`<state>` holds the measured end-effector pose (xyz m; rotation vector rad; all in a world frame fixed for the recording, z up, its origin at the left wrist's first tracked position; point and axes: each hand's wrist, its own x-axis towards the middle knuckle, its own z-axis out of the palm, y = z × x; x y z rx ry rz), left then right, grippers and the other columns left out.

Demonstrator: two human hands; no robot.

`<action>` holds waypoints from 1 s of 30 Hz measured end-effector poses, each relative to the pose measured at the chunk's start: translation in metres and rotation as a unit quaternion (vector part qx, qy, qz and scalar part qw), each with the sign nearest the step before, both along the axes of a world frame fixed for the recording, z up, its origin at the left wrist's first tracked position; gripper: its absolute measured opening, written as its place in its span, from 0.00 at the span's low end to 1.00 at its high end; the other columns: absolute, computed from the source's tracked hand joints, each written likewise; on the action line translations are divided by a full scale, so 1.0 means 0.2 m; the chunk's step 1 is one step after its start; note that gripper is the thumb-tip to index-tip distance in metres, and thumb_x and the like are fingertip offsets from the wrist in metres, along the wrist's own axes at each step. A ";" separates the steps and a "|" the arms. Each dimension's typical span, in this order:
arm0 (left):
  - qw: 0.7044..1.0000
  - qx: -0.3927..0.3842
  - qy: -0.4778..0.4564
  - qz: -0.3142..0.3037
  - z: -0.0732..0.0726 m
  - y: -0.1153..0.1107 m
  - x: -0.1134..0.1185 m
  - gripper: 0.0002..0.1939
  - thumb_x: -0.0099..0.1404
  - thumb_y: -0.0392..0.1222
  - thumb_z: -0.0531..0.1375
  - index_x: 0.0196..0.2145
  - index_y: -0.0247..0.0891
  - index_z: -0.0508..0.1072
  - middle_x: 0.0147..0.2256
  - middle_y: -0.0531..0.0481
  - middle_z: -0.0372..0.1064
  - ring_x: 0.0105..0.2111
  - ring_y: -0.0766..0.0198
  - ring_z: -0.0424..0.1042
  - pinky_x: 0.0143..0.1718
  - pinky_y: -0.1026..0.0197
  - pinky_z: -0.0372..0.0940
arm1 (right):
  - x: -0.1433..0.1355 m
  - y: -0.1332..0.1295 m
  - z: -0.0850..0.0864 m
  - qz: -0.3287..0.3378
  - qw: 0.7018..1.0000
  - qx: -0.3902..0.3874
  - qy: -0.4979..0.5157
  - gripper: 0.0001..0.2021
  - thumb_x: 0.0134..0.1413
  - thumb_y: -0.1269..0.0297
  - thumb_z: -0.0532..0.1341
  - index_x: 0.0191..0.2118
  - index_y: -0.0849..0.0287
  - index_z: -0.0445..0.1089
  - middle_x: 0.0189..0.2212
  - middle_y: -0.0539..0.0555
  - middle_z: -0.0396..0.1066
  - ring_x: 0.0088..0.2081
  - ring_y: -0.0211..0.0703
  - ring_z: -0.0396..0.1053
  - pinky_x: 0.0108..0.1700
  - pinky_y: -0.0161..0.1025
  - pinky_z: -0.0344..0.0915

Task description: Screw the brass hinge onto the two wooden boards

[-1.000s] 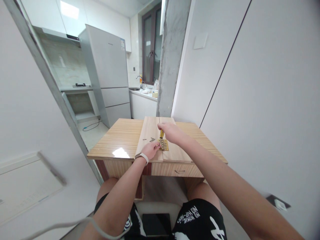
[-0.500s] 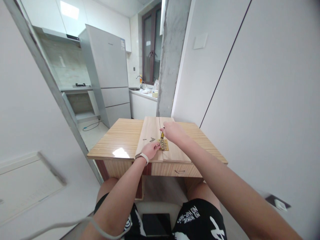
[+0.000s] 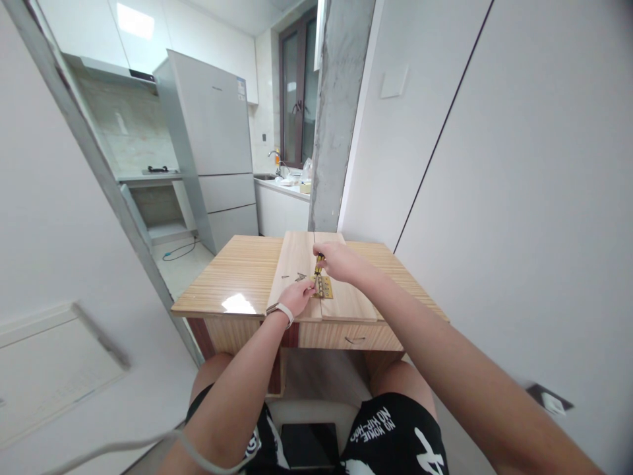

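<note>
My right hand (image 3: 340, 261) is wrapped around a yellow-and-black screwdriver (image 3: 318, 266), its shaft pointing down at the hinge. A brass-coloured hinge (image 3: 326, 288) lies across the seam between two pale wooden boards (image 3: 351, 302). At the hinge's left side, my left hand (image 3: 299, 297) has its fingertips pinched together close to the screwdriver's tip. Whatever is between those fingertips is too small to make out. Several loose screws (image 3: 301, 277) lie on the left board, just beyond my left hand.
The boards rest on a striped wooden desk (image 3: 247, 264) with a drawer (image 3: 341, 335) at its front. A black tablet-like object (image 3: 309, 444) lies between my legs. A pale wall (image 3: 494, 198) rises on the right; a fridge (image 3: 212, 125) stands beyond the desk.
My right hand has shifted slightly left and its grip on the screwdriver handle has turned, showing more of the handle. My left hand stays at the hinge.
</note>
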<state>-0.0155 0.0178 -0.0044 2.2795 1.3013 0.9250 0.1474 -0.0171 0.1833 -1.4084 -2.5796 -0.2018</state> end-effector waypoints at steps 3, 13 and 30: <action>1.000 -0.004 0.011 0.012 0.00 0.00 0.00 0.08 0.72 0.42 0.56 0.38 0.42 0.75 0.38 0.48 0.76 0.39 0.59 0.74 0.42 0.61 0.64 | -0.02 -0.02 0.00 -0.071 0.997 0.015 -0.005 0.18 0.65 0.49 0.61 0.48 0.60 0.71 0.42 0.63 0.77 0.44 0.51 0.73 0.43 0.39 0.61; 1.000 -0.001 0.018 0.010 -0.01 0.00 0.00 0.10 0.72 0.44 0.56 0.41 0.42 0.76 0.37 0.48 0.76 0.38 0.59 0.74 0.42 0.61 0.64 | -0.02 0.00 -0.01 -0.068 0.997 0.013 -0.018 0.09 0.69 0.65 0.56 0.46 0.60 0.72 0.42 0.61 0.77 0.43 0.48 0.73 0.41 0.37 0.60; 1.000 0.009 0.018 0.011 -0.01 0.01 0.01 0.09 0.72 0.43 0.55 0.38 0.42 0.75 0.38 0.48 0.76 0.38 0.60 0.74 0.40 0.61 0.64 | -0.05 -0.02 0.02 -0.137 0.990 0.011 -0.015 0.19 0.69 0.50 0.56 0.47 0.63 0.72 0.43 0.67 0.76 0.47 0.53 0.74 0.46 0.40 0.62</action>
